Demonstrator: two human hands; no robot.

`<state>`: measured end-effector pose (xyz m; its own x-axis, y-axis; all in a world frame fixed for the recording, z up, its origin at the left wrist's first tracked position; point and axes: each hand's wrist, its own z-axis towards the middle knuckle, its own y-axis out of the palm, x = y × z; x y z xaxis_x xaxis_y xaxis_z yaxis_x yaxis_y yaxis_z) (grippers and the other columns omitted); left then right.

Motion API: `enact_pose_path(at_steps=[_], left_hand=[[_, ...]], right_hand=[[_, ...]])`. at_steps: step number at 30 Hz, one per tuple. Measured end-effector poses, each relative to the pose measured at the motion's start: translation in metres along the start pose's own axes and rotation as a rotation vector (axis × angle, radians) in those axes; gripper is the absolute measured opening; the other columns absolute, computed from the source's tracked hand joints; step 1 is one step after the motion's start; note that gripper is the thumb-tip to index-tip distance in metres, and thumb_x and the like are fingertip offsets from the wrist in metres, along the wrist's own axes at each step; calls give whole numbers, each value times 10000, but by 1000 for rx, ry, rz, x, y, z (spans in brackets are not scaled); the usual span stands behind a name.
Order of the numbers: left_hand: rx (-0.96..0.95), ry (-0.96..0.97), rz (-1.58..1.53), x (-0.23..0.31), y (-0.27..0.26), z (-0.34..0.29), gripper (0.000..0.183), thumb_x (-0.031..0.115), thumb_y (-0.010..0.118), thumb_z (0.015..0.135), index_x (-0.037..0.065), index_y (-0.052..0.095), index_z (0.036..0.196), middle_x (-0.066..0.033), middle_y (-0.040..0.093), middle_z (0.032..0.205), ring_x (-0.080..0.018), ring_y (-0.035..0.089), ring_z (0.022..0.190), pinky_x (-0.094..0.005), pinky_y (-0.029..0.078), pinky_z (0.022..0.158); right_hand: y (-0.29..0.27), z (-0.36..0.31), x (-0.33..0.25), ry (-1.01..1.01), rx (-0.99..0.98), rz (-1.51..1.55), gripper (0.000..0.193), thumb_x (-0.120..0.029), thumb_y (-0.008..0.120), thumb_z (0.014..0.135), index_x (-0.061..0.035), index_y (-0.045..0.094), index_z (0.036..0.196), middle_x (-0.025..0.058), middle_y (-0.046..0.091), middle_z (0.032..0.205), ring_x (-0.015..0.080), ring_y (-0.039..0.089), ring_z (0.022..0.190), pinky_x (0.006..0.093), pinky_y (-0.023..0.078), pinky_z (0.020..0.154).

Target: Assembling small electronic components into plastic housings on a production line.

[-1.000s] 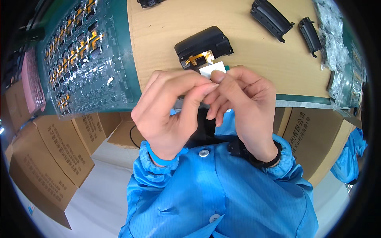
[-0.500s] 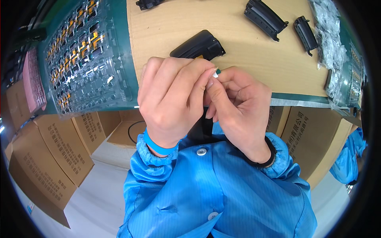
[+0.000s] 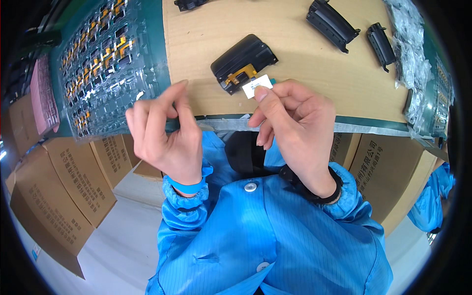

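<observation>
Over the near edge of the cardboard-topped bench, the right hand (image 3: 295, 125) pinches a small white label (image 3: 257, 86) between thumb and forefinger, holding it just in front of a black plastic housing (image 3: 242, 61) that lies on the cardboard with a yellow strip showing at its open end. The left hand (image 3: 164, 130) is open and empty, fingers loosely curled, well apart from the label. This looks like the step of readying the label for sticking — whether any backing is on it I cannot tell. Next would call for a steady approach and square placement on the housing. Two more black parts (image 3: 332, 23) lie farther back, a clear tray of small components (image 3: 101, 69) sits to the left, crinkled plastic bags (image 3: 410, 54) to the right — none blocks the short path.
</observation>
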<state>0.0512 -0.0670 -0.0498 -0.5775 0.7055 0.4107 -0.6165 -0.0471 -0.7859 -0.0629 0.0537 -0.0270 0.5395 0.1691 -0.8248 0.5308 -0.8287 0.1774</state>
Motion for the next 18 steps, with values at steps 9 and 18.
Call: enact_pose_path(at_steps=[9,18], left_hand=[[-226,-242,-431,39,13,1,276,82,615,933,7,630,1198,-112,656,827,-171,596,683,-291,477,629],[-402,-494,-910,41,22,21,192,46,593,944,-34,640,1111,-19,637,836,-48,547,748,-190,441,654]], right_hand=[[-46,7,9,-1143,154,-1051,173,-42,746,711,-54,699,877,131,669,1011,275,662,822,329,517,624],[-44,35,-6,-1373,-20,-1155,340,10,699,671,-91,755,991,187,602,1200,361,600,1106,416,520,902]])
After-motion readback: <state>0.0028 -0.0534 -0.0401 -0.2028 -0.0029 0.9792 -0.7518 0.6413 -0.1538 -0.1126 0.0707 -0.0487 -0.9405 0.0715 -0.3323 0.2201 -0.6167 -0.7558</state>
